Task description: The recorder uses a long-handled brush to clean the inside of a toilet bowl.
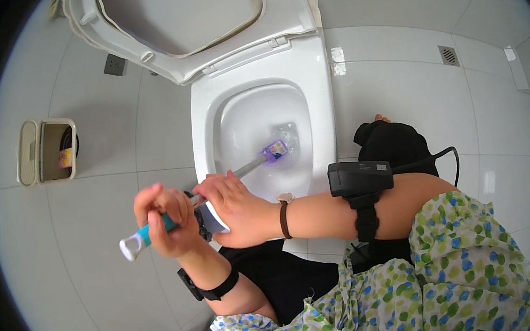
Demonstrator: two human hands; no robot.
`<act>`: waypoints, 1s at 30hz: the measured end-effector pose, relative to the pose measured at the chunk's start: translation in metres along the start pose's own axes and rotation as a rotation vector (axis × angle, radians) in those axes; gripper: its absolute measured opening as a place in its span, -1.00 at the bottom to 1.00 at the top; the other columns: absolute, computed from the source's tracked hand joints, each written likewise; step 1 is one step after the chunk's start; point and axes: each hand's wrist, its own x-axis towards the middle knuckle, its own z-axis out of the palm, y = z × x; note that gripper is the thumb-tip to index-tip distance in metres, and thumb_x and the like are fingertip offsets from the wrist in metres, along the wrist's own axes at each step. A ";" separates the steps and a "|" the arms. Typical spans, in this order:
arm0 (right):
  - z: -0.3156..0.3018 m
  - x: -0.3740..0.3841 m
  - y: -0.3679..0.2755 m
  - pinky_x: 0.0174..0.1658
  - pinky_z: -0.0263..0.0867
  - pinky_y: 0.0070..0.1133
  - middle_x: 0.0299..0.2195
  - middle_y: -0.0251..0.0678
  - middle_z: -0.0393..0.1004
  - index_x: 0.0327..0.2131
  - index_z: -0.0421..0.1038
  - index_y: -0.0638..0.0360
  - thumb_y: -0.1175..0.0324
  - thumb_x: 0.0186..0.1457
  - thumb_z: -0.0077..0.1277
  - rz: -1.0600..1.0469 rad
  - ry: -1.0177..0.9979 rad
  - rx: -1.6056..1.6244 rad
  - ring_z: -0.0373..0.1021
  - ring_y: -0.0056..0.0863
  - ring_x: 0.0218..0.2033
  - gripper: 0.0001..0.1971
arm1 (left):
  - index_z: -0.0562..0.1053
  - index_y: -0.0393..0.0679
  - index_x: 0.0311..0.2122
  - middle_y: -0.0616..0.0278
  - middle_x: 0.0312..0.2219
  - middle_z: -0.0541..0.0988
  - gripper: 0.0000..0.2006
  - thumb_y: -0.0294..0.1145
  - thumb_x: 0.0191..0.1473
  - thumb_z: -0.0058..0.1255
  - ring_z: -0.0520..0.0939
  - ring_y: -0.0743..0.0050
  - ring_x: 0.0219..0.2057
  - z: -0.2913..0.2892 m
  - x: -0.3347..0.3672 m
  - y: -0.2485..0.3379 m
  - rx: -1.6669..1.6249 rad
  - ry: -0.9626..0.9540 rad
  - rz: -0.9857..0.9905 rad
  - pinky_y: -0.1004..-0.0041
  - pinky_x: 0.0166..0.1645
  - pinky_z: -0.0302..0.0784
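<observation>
A toilet brush slants down into the toilet bowl (226,128), its purple head (274,151) in the water near the drain. My left hand (169,220) is closed round the teal upper part of the handle (150,233), with the white end sticking out past it. Lower on the grey shaft (249,167), over the front rim, my right hand (237,208) has its fingers across the brush and hides part of it. Under that hand, its grip on the far side of the shaft cannot be seen.
The toilet lid and seat (291,10) stand raised at the back. An open beige bin (59,180) with some items inside sits on the tiles at left. Floor drains (449,55) show at right. My black-clad knee (394,146) is beside the toilet.
</observation>
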 end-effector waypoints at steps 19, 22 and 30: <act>-0.046 -0.004 0.029 -0.18 0.08 -0.52 -0.71 -0.35 0.40 -0.64 0.39 0.09 0.40 -0.31 0.03 -0.126 -0.038 -0.228 0.31 -0.40 -0.65 -0.95 | 0.45 -0.34 -0.21 0.30 -0.78 0.41 -0.54 -0.13 -0.11 0.17 0.40 0.50 -0.83 0.059 0.029 -0.008 -0.239 -1.148 -0.110 0.56 -0.74 0.12; -0.050 0.003 0.022 -0.23 0.13 -0.48 -0.71 -0.36 0.39 -0.63 0.37 0.08 0.42 -0.32 0.03 -0.263 0.106 -0.155 0.31 -0.38 -0.66 -0.94 | 0.46 -0.33 -0.22 0.32 -0.81 0.40 -0.58 -0.17 -0.08 0.16 0.37 0.55 -0.85 0.073 0.033 0.006 -0.210 -1.160 -0.055 0.60 -0.77 0.09; -0.044 0.000 -0.057 -0.37 0.32 -0.39 -0.56 -0.16 0.46 -0.50 0.44 0.14 0.22 -0.25 0.07 0.029 -0.658 0.254 0.41 -0.17 -0.46 -0.77 | 0.48 -0.11 -0.43 0.42 -0.83 0.38 -0.78 -0.23 -0.13 0.21 0.33 0.74 -0.84 0.056 0.001 0.064 -0.433 -0.561 0.328 0.71 -0.76 0.12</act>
